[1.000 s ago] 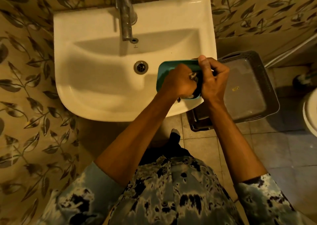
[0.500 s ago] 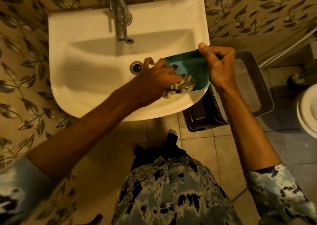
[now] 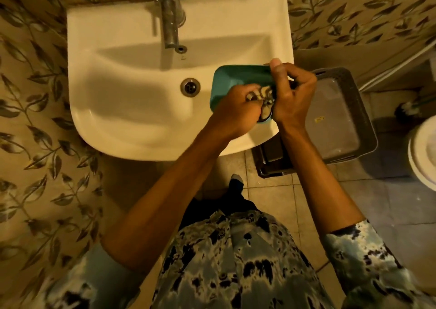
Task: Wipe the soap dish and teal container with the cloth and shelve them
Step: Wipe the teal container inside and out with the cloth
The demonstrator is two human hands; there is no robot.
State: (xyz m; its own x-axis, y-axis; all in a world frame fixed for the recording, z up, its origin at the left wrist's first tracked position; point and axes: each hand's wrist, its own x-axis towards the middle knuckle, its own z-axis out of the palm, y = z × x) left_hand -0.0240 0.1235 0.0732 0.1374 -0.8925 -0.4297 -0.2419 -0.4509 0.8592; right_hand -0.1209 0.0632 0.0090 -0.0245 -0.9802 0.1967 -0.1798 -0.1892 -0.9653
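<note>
I hold a teal container over the right side of the white sink. My right hand grips its right edge, thumb on the upper rim. My left hand is closed on a patterned light-and-dark cloth, which is pressed against the container between both hands. Much of the container's right half is hidden behind my hands. No soap dish is visible.
A metal tap rises at the sink's back. A dark plastic basket stands on the tiled floor to the right of the sink. A white toilet rim shows at the right edge. Leaf-patterned wall tiles surround the sink.
My left hand with the cloth has moved right across the container, up against my right hand. The container has tipped so that its outer teal side shows more.
</note>
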